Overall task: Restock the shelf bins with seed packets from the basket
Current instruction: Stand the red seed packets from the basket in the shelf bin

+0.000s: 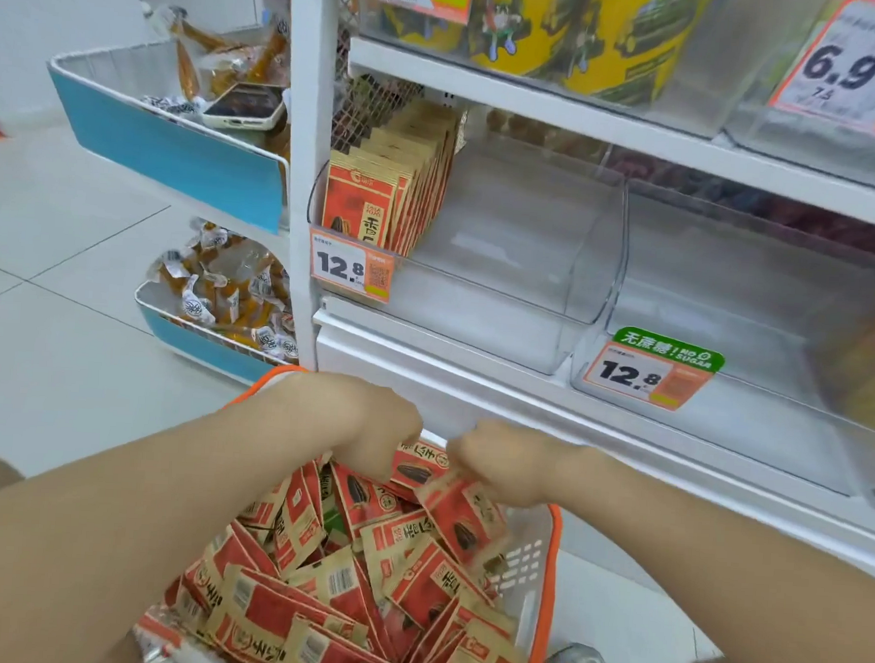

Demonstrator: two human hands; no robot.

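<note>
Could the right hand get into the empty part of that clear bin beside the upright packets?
Probably yes. The clear bin looks open on top, and nothing stands between it and the right hand, which is low in the basket among seed packets.

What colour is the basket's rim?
Orange; the basket rim shows best in the head view.
</note>
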